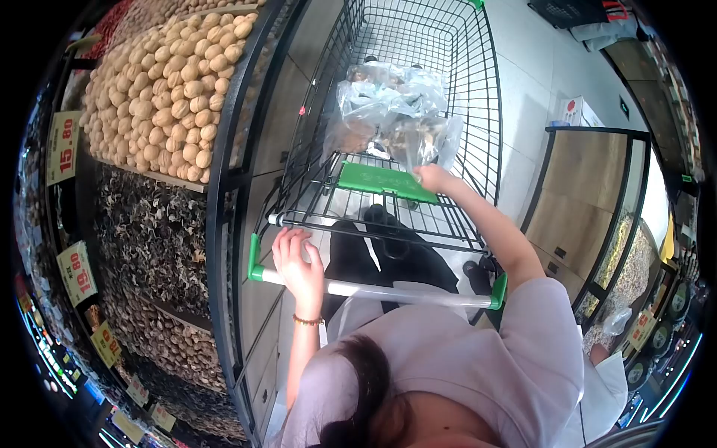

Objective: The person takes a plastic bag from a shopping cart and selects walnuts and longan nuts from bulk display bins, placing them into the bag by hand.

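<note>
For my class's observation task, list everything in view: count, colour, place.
Cart: one, black, centre
Plastic bags: several, clear, in cart
Handle: one, whitish, cart's near end
Panel: one, green, between handle and bags
Walnuts: many, tan, upper left
Dried goods: uncounted, blackish, below walnuts
Price signs: several, yellowish or whitish, mostly left
Cabinet: one, brown, right
Box: one, white-and-red, by cabinet
Shirt: one, pale, foreground
Bracelet: one, brownish, left wrist
Left hand: one, bare, by handle's left end
Right hand: one, bare, at panel
</note>
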The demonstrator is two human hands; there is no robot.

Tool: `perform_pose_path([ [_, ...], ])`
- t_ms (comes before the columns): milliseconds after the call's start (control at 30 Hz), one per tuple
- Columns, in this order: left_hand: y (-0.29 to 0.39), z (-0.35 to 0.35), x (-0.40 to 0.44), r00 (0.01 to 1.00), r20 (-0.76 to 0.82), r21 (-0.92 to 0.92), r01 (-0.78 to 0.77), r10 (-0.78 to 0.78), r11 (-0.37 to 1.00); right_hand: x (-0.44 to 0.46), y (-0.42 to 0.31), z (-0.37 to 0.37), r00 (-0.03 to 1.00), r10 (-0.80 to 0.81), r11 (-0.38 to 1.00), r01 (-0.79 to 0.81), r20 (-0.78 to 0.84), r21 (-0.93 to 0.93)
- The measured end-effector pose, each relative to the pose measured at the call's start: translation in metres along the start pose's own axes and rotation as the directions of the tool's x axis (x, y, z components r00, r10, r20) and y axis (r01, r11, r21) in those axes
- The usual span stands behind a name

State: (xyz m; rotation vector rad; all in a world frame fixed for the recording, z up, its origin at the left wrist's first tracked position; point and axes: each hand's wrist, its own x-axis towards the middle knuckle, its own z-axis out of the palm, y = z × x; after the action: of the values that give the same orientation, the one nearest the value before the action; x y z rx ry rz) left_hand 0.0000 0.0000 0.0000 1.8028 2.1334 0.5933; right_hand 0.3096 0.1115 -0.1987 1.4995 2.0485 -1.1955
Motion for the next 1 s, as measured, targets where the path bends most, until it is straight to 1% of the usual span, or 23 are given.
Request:
perform_pose_path([
  [67,-0.001,-0.001,0.002,1.000,0.014,-0.011,-0.002,0.002,1.000,-0.013,-0.013,0.013,0.997,-0.081,0.994,0.082,-0.005,0.073],
  [167,0.002,0.000,0.001,1.000,-0.004,-0.005,-0.029,0.029,1.000,-0.034,-0.036,-0.009,0.985,-0.134,0.990,0.138,0.109,-0.026],
  [200,0.003,-0.001,-0.001,1.000,0.001,-0.009,-0.029,0.029,1.000,-0.039,-0.036,-0.019,0.986,-0.129,0.987,0.117,0.107,0.111],
  [267,0.003,-0.002,-0.002,0.999,0.005,-0.010,-0.032,0.032,0.999,-0.033,-0.029,-0.040,0.969,-0.077,0.946,0.145,-0.234,0.291],
  [300,0.003,-0.002,-0.001,0.999,0.002,-0.012,-0.035,0.035,0.999,-0.023,-0.018,-0.047,0.786,-0.192,0.981,0.178,-0.588,-0.082],
  [333,0.003,-0.002,-0.002,0.999,0.000,-0.016,-0.035,0.035,0.999,-0.014,-0.001,-0.054,0.483,-0.396,0.902,0.046,-0.781,-0.429],
  [400,0.002,-0.001,-0.002,0.999,-0.003,-0.024,-0.037,0.037,0.999,0.022,0.048,-0.047,0.645,-0.247,0.955,0.036,-0.723,-0.294],
  [467,0.000,-0.001,-0.001,0.999,-0.004,-0.033,-0.038,0.038,0.999,0.044,0.076,-0.041,0.787,-0.053,0.998,0.017,-0.615,-0.065],
  [533,-0.003,-0.001,-0.002,1.000,-0.011,-0.043,-0.023,0.023,0.999,0.050,0.076,-0.044,0.899,0.144,0.967,-0.039,-0.414,0.252],
  [567,-0.003,-0.001,-0.001,1.000,-0.014,-0.050,-0.014,0.014,0.999,0.052,0.075,-0.042,0.961,0.170,0.954,-0.106,-0.216,0.280],
  [600,-0.003,-0.001,0.000,1.000,-0.014,-0.052,-0.014,0.013,0.999,0.046,0.059,-0.049,0.982,0.190,0.940,-0.179,-0.013,0.291],
  [633,-0.003,-0.001,-0.001,1.000,-0.011,-0.053,-0.012,0.012,0.999,0.042,0.045,-0.057,0.960,0.203,0.923,-0.253,0.194,0.289],
  [667,-0.004,-0.001,-0.001,1.000,-0.007,-0.053,-0.010,0.009,0.999,0.044,0.037,-0.065,0.882,0.288,0.878,-0.399,0.374,0.264],
  [700,-0.004,-0.001,-0.001,1.000,-0.014,-0.059,-0.009,0.008,0.998,0.049,0.040,-0.071,0.955,0.251,0.903,-0.290,0.158,0.318],
  [733,-0.006,-0.001,0.000,1.000,-0.024,-0.061,-0.010,0.009,0.998,0.059,0.046,-0.078,0.977,0.201,0.923,-0.165,-0.070,0.347],
  [767,-0.006,-0.001,0.000,0.999,-0.033,-0.063,-0.010,0.008,0.998,0.068,0.051,-0.084,0.945,0.146,0.937,-0.036,-0.293,0.349],
  [800,-0.006,-0.003,-0.001,1.000,-0.030,-0.070,-0.004,0.002,0.998,0.081,0.058,-0.081,0.746,0.237,0.966,-0.110,-0.622,0.236],
  [833,-0.007,-0.004,0.000,0.999,-0.032,-0.077,0.000,-0.002,0.997,0.087,0.062,-0.077,0.623,0.201,0.973,-0.219,-0.756,0.079],
  [867,-0.007,-0.005,0.001,0.999,-0.034,-0.084,0.002,-0.005,0.997,0.091,0.065,-0.072,0.487,0.128,0.937,-0.345,-0.864,-0.056],
  [900,-0.008,-0.005,0.002,0.999,-0.041,-0.079,0.007,-0.010,0.997,0.094,0.066,-0.068,0.350,0.023,0.863,-0.480,-0.936,-0.158],
  [933,-0.009,-0.006,0.003,0.999,-0.048,-0.073,0.011,-0.014,0.997,0.099,0.062,-0.065,0.446,0.253,0.830,-0.556,-0.858,-0.044],
  [967,-0.009,-0.006,0.003,0.998,-0.053,-0.070,0.015,-0.019,0.997,0.106,0.067,-0.067,0.535,0.364,0.888,-0.447,-0.763,0.111],
  [1000,-0.010,-0.006,0.003,0.998,-0.053,-0.069,0.023,-0.027,0.997,0.116,0.077,-0.070,0.630,0.440,0.897,-0.344,-0.640,0.278],
])
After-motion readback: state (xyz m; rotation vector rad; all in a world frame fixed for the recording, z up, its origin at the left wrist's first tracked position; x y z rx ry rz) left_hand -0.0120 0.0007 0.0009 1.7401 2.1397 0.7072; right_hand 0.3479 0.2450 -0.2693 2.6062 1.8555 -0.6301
